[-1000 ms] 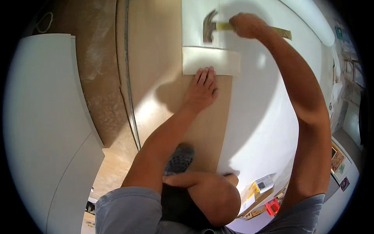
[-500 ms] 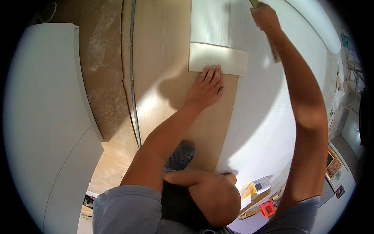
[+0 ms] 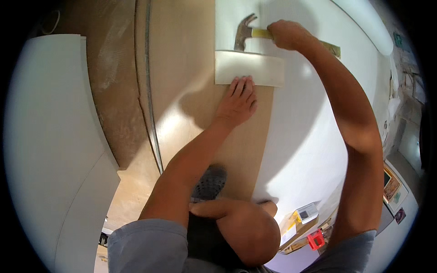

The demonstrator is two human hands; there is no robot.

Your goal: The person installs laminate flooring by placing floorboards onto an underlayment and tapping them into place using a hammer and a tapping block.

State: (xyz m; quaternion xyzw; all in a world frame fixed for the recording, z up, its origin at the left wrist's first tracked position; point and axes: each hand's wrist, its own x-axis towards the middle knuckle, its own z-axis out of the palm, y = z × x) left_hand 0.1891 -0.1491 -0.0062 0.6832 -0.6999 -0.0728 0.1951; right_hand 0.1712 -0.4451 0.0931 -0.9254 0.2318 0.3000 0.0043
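A claw hammer [image 3: 242, 34] with a worn metal head and a yellowish handle is in my right hand [image 3: 290, 34]. Its fist wraps the handle's middle, and the head is at the far edge of a pale, rectangular block [image 3: 249, 68]. Whether hammer and block touch, I cannot tell. My left hand [image 3: 237, 102] lies with fingers stretched out, their tips resting on the block's near edge. Beneath that hand is a light wood-grain plank [image 3: 182, 68]. The block lies across the plank's end, bordering a white sheet surface [image 3: 300, 123].
A dark strip [image 3: 149, 68] runs along the plank's left side, beside bare brown floor [image 3: 116, 86]. A large white panel [image 3: 50, 136] stands at far left. A white roll [image 3: 364, 22] lies at upper right. Near my knee are a small box [image 3: 307, 213] and a red object [image 3: 315, 240].
My right hand has swung left and slightly down with the hammer, bringing its head into view by the block. My left hand remains on the block.
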